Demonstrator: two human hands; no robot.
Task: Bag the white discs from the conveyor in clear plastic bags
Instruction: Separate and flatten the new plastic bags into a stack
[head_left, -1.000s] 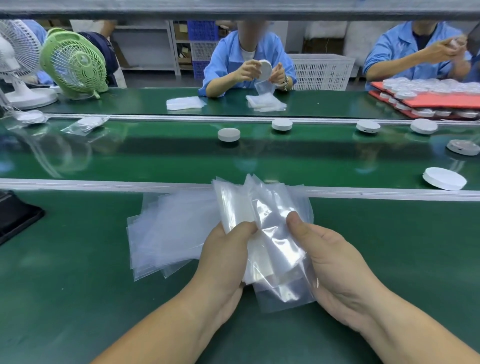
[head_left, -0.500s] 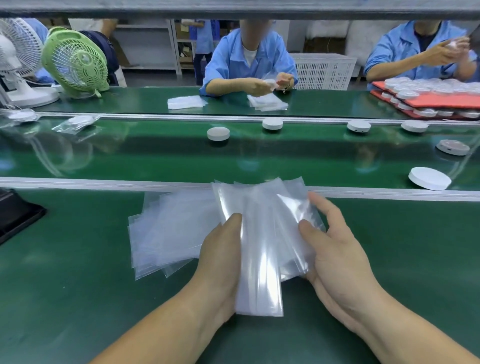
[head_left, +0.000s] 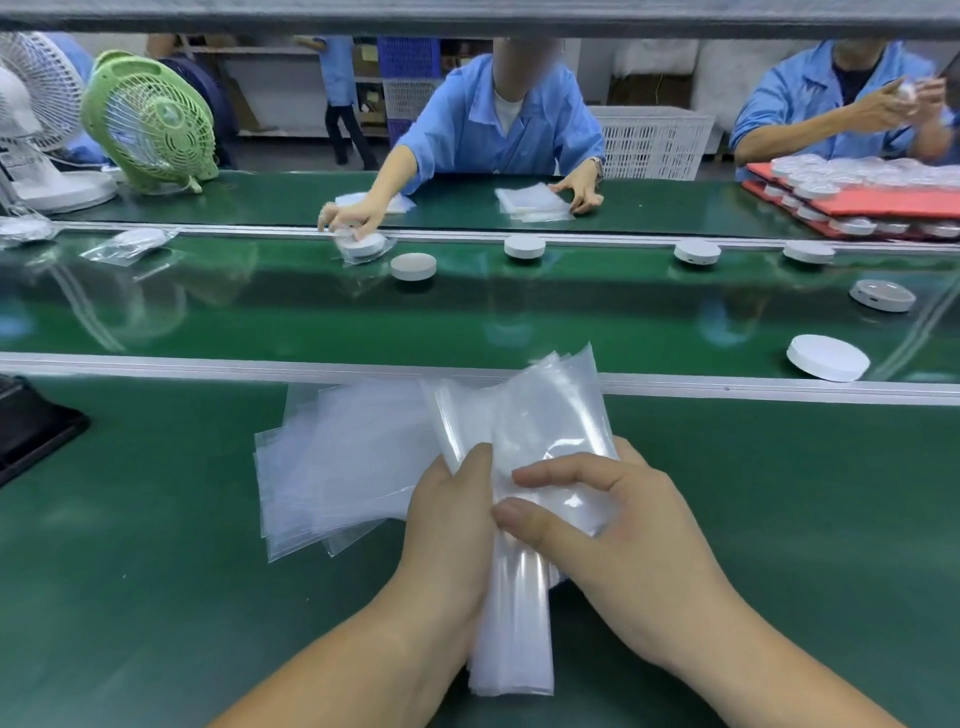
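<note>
1. A bundle of clear plastic bags (head_left: 524, 436) stands nearly upright between my hands, low over the green surface (head_left: 156, 597).
2. My left hand (head_left: 452, 525) grips the bundle's side, thumb pressed on its face, probably to steady it. My right hand (head_left: 613, 525) curls round the other side, thumb and forefinger pinching the front sheet, seemingly to peel one bag free.
3. A fanned stack of bags (head_left: 337, 457) lies flat just left of the bundle, within easy reach.
4. The nearest white disc (head_left: 828, 357) sits unbagged on the conveyor belt (head_left: 311, 322), beyond the rail to my right, apart from my hands.
5. Across the belt, a worker in blue (head_left: 498, 130) touches a bagged disc (head_left: 361, 245).
</note>
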